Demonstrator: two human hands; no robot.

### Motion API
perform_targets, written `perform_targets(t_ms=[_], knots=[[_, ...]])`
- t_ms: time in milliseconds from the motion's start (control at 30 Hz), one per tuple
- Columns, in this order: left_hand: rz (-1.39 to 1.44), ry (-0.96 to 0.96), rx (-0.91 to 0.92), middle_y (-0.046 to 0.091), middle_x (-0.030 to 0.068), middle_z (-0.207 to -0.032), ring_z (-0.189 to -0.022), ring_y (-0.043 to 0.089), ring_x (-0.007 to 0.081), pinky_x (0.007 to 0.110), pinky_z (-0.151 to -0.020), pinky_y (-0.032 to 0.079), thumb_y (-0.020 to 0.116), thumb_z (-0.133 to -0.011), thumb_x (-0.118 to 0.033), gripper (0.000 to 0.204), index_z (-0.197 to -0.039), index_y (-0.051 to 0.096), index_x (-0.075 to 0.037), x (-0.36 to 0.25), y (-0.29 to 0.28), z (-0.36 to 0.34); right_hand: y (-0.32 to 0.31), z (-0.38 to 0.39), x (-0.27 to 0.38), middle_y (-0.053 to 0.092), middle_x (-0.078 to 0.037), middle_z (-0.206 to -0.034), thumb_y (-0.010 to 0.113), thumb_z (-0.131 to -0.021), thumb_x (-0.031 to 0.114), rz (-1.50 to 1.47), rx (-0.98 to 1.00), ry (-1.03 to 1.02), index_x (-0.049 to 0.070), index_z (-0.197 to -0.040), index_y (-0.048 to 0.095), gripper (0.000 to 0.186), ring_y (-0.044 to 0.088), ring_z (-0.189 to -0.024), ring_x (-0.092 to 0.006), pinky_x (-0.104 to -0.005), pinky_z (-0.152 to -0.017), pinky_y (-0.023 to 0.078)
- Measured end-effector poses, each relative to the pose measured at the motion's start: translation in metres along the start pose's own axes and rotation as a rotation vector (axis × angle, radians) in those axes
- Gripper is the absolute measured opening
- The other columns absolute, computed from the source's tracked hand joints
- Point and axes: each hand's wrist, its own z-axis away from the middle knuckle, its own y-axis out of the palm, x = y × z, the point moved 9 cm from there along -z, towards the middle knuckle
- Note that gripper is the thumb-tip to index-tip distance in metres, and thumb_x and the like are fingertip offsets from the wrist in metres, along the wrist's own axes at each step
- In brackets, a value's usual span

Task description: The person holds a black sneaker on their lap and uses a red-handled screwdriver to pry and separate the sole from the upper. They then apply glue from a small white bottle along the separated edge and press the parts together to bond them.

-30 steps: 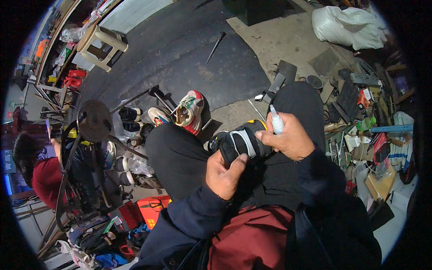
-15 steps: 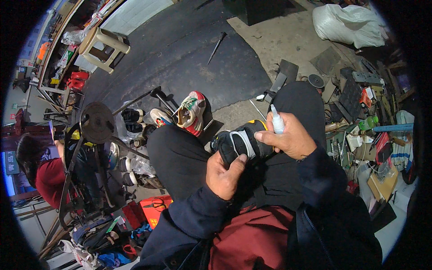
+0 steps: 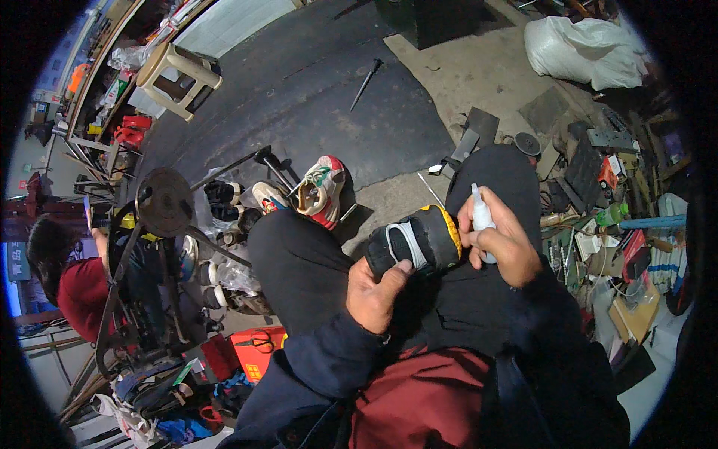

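Observation:
Across my lap lies a black shoe (image 3: 430, 233) with a pale grey band and a yellow edge along its sole. My left hand (image 3: 374, 294) grips one end of it, thumb on top near the grey band. In my right hand (image 3: 508, 243) is a small white squeeze bottle (image 3: 481, 213), its narrow nozzle pointing up and away from me. The fingertips of that hand are close to the yellow edge; whether they touch it I cannot tell.
Beyond my left knee stand a cream, red and green sneaker (image 3: 321, 191) and more shoes. A metal hand-wheel machine (image 3: 163, 202) is at the left, a person in a red top (image 3: 82, 295) behind it. Scissors (image 3: 258, 342) lie on a red box. Tools and scraps crowd the right.
My right hand has drawn back to the right with the bottle, uncovering more of the yellow sole edge. The shoe has turned slightly; my left hand keeps its grip.

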Motion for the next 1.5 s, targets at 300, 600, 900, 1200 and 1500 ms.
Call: perform_targets(t_ms=[300, 600, 900, 1200, 1500], knots=[[-0.021, -0.046, 0.05, 0.072, 0.0013, -0.112, -0.103, 0.064, 0.012, 0.029, -0.097, 0.05, 0.058, -0.103, -0.001, 0.019, -0.119, 0.069, 0.002, 0.007, 0.022, -0.002, -0.015, 0.047, 0.04, 0.063, -0.015, -0.109, 0.066, -0.089, 0.0, 0.567, -0.208, -0.316, -0.002, -0.115, 0.06, 0.027, 0.066, -0.101, -0.0283, -0.0376, -0.093, 0.051], [-0.123, 0.002, 0.072, 0.072, 0.0006, -0.109, -0.101, 0.064, 0.0112, 0.029, -0.096, 0.05, 0.058, -0.103, -0.001, 0.02, -0.118, 0.069, 0.002, 0.003, 0.028, -0.002, -0.022, 0.053, 0.022, 0.076, -0.016, -0.096, 0.07, -0.098, 0.011, 0.544, -0.15, -0.066, -0.001, -0.117, 0.063, 0.023, 0.073, -0.081, -0.0208, -0.0337, -0.075, 0.055], [-0.129, 0.018, 0.06, 0.072, 0.0008, -0.105, -0.098, 0.063, 0.011, 0.029, -0.094, 0.05, 0.059, -0.102, -0.002, 0.019, -0.118, 0.07, 0.002, 0.004, 0.029, -0.002, -0.019, 0.056, 0.048, 0.078, -0.011, -0.089, 0.077, -0.089, 0.003, 0.659, -0.233, -0.367, -0.001, -0.11, 0.066, 0.025, 0.072, -0.072, -0.0115, -0.0254, -0.066, 0.052], [-0.133, 0.033, 0.061, 0.072, 0.0013, -0.104, -0.097, 0.063, 0.0111, 0.029, -0.092, 0.051, 0.059, -0.102, -0.002, 0.019, -0.118, 0.07, 0.002, 0.006, 0.028, -0.003, -0.013, 0.051, 0.054, 0.08, -0.015, -0.09, 0.081, -0.089, 0.007, 0.672, -0.191, -0.411, -0.001, -0.107, 0.068, 0.024, 0.08, -0.08, -0.0191, -0.0292, -0.067, 0.059], [-0.172, 0.055, 0.056, 0.07, 0.0017, -0.099, -0.092, 0.062, 0.0116, 0.03, -0.089, 0.051, 0.06, -0.102, -0.002, 0.016, -0.114, 0.069, 0.002, 0.005, 0.028, -0.004, -0.01, 0.049, 0.06, 0.075, -0.013, -0.076, 0.08, -0.088, 0.006, 0.793, -0.219, -0.432, 0.002, -0.104, 0.059, 0.026, 0.076, -0.066, -0.021, -0.0331, -0.058, 0.056]])
